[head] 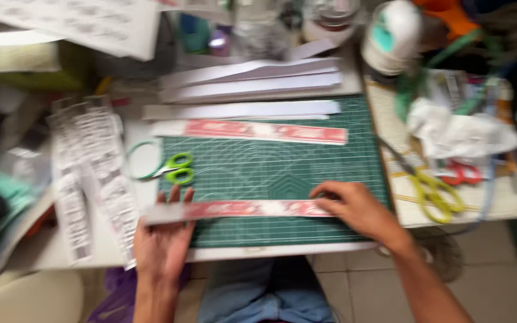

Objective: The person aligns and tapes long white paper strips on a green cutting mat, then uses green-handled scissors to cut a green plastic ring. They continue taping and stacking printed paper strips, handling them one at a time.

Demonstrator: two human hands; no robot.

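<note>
A long red-and-white paper strip (240,209) lies across the near part of a green cutting mat (270,170). My left hand (163,239) is palm up with fingers apart under the strip's left end. My right hand (354,206) presses down on the strip's right end with bent fingers. A second red-and-white strip (252,130) lies at the mat's far edge. Green-handled scissors (172,167) rest just left of the mat, beyond my left hand. The picture is blurred.
White paper strips (252,81) are stacked beyond the mat. Printed sheets (94,173) lie at the left. Yellow-handled scissors (429,191), red-handled scissors (462,173) and crumpled white paper (462,134) sit on the right. A tape roll (390,36) stands at the back.
</note>
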